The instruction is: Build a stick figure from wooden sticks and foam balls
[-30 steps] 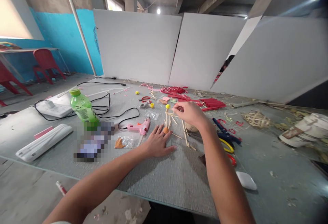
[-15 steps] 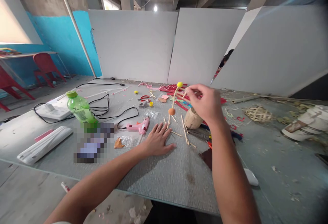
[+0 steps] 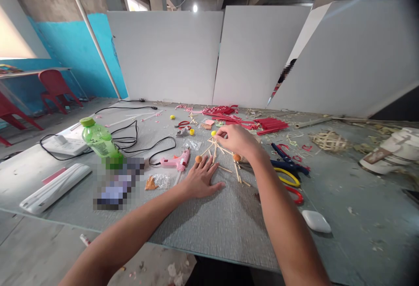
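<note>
My left hand (image 3: 203,179) lies flat on the grey table with its fingers spread, its fingertips close to an orange ball (image 3: 198,159). Over the sticks, my right hand (image 3: 235,139) has thumb and index finger pinched beside a yellow ball (image 3: 214,133); what is between the fingertips is too small to tell. Thin wooden sticks (image 3: 215,148) fan out below the yellow ball. Another orange ball (image 3: 236,157) is at the right end of the sticks. Loose sticks (image 3: 237,173) lie in front of it. A pink glue gun (image 3: 176,161) rests left of my left hand.
A green bottle (image 3: 100,139), a white power strip (image 3: 62,145) and a black cable (image 3: 135,148) are on the left. Scissors (image 3: 288,177), blue-handled pliers (image 3: 290,161) and a white case (image 3: 316,221) lie right. Red strips (image 3: 270,125) are at the back.
My right hand has moved down and left. The yellow ball and sticks are lower, and two orange balls now show apart on either side. My left hand stays flat.
</note>
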Tool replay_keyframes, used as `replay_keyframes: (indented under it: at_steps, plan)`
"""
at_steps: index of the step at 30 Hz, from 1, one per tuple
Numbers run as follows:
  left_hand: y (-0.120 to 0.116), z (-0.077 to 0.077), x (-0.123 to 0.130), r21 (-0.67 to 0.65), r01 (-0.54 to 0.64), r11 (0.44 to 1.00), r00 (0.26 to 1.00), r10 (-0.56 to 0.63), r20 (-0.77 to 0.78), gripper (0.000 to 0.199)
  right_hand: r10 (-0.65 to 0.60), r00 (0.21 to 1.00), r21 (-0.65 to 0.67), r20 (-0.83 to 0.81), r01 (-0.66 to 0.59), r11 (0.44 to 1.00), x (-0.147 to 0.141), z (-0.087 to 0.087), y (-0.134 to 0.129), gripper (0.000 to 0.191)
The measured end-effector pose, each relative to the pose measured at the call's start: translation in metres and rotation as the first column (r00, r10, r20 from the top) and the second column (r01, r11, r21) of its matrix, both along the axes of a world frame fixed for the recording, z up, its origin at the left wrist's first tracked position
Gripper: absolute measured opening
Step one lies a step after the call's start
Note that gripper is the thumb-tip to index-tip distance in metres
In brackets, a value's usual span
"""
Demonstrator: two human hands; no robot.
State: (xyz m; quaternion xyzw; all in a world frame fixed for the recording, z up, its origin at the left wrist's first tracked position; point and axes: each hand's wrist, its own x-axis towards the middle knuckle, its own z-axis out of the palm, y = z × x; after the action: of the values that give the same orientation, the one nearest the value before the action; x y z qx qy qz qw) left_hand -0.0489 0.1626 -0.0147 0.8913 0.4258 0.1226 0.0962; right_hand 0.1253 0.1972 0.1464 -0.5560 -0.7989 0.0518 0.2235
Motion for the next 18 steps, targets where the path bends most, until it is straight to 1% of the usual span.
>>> replay_keyframes:
  at_steps: [3,7,11,18]
  plan:
    - [-0.001,0.004,0.000,-0.021,0.004,1.000,1.000,-0.004,-0.004,0.089,-0.016,1.000,-0.017,0.023,0.017,1.000,-0.001,-0.001,0.000,0.017]
    - [-0.002,0.007,0.000,-0.033,0.002,0.999,1.000,-0.003,-0.016,0.089,0.000,1.000,-0.014,0.027,0.000,1.000,-0.001,-0.007,0.005,0.017]
    - [-0.002,0.007,0.000,-0.032,0.012,0.999,1.000,-0.012,-0.021,0.090,0.012,1.000,-0.005,0.013,-0.012,1.000,0.000,-0.013,0.009,0.016]
    - [-0.001,0.008,0.000,-0.041,0.010,0.999,1.000,-0.011,-0.015,0.091,0.018,1.000,0.001,0.021,-0.018,1.000,0.000,-0.014,0.010,0.016]
